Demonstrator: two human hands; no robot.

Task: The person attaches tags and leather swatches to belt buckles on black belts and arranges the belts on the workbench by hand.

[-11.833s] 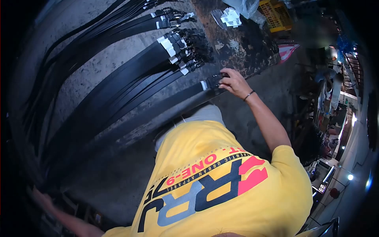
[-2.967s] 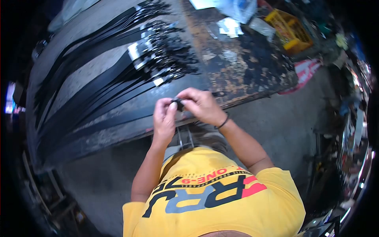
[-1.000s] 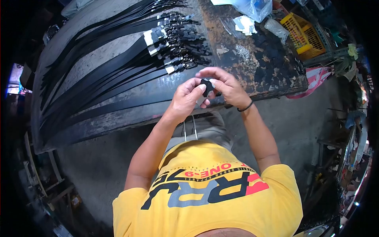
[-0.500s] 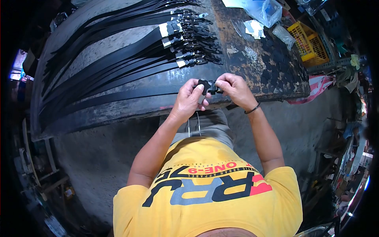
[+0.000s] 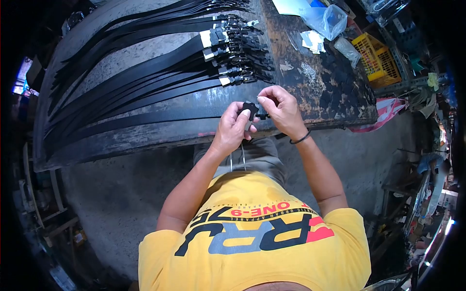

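My left hand (image 5: 230,128) grips the end of a black belt (image 5: 160,117) near the table's front edge. Its thumb presses on a dark tag with a wavy edge (image 5: 250,108). The belt's strap trails off to the left across the table. Close by on the right, my right hand (image 5: 284,115) is raised a little, thumb and forefinger pinched together. Whatever sits in that pinch is too small to make out. Below those fingertips, part of the dark buckle end (image 5: 262,116) shows; the rest is hidden by the hands.
Several black belts (image 5: 145,80) lie fanned over the worn table (image 5: 291,92), with buckles and white tags at their right ends. White paper pieces (image 5: 313,41), a clear plastic bag (image 5: 330,22) and a yellow crate (image 5: 376,58) are at the right. Small pale bits (image 5: 309,72) lie scattered.
My right hand has drawn slightly up and away from the buckle end, fingertips still pinched. The dark tag now shows more fully under my left thumb. The whole view has shifted slightly.
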